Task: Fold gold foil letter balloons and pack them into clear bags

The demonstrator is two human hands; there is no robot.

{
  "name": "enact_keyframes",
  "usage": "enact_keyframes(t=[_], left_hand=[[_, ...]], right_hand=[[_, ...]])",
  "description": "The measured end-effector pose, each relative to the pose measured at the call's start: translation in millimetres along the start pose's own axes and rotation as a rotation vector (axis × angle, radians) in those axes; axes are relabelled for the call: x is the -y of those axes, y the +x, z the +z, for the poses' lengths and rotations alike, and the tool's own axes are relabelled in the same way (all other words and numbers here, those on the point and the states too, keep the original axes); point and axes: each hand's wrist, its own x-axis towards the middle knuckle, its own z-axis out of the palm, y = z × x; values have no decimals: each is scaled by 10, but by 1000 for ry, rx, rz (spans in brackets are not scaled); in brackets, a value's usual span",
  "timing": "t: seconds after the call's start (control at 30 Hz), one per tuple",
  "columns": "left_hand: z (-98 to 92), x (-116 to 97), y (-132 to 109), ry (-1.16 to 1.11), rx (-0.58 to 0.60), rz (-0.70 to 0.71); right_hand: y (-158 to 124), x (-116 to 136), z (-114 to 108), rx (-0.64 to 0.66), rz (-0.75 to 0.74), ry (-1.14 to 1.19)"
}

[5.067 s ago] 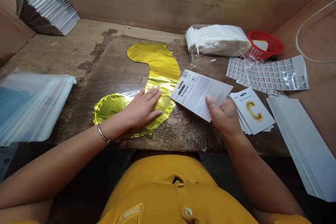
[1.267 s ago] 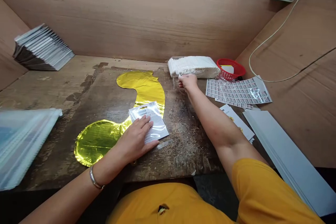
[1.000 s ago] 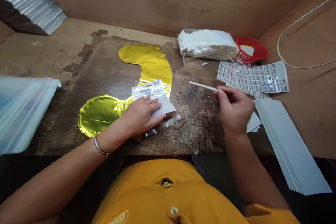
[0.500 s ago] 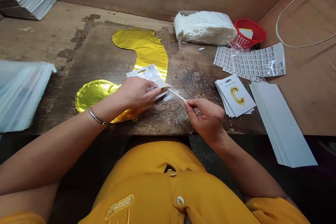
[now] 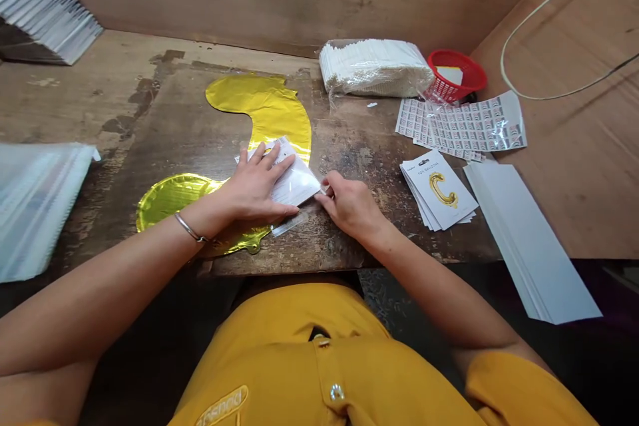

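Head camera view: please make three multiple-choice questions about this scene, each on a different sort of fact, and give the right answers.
1. Where is the left hand?
A. On a white packet over the gold foil balloon
B. On the sticker sheet
C. On the stack of cards

2. What colour is the small basket?
A. Blue
B. Red
C. Green

3. How does the balloon lie?
A. Rolled up
B. Floating
C. Flat on the table

Answers: 1 A, the hand presses the packet. 2 B, its mesh shows red. 3 C, its whole shape spreads flat on the wood.

Glossy gold foil balloon (image 5: 264,110) lies on a rough, scarred wooden workbench (image 5: 359,146) beside matt paper cards (image 5: 424,203).
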Motion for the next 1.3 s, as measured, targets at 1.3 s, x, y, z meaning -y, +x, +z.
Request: enact_keyframes(t=[1.3], left_hand=[[269, 75, -975, -197, -277, 220]], right_hand=[[-174, 11, 98, -13, -598, 91]])
